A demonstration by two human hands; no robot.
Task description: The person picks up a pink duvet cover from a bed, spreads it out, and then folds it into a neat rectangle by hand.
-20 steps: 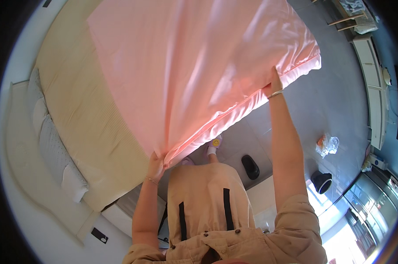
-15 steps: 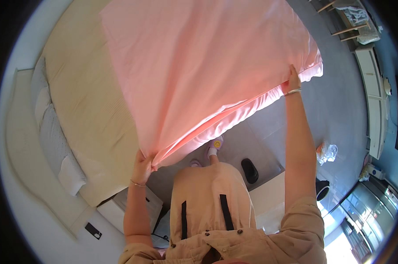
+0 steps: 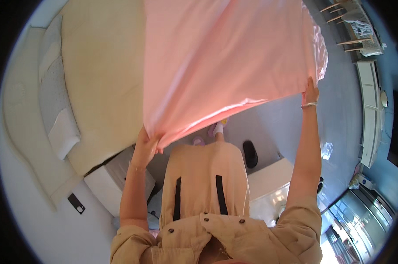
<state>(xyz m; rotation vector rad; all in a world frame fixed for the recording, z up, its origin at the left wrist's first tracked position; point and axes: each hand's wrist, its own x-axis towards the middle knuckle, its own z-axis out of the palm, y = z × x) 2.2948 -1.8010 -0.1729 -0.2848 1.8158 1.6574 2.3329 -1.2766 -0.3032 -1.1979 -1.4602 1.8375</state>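
Note:
A large pink bed cover, smooth with soft folds, stretches taut between my two hands over the bed's foot half. My left hand is closed round its near left corner, with creases running up from the grip. At the near right edge, my right hand pinches the cloth beside a shiny, gathered border. Between the hands the near edge sags and shows a glossy underside. To the left, a cream bed sheet lies uncovered. The far end of the pink cloth runs out of the picture.
Grey and white pillows lean along the headboard at left. A white bedside cabinet stands near my left arm. On the grey floor are a black slipper and a clear plastic bag. White low cabinets line the right wall.
Both hands have lifted the pink cover's near edge and shifted slightly. Its left side has moved right, uncovering more cream sheet. The grips stay closed on the cloth.

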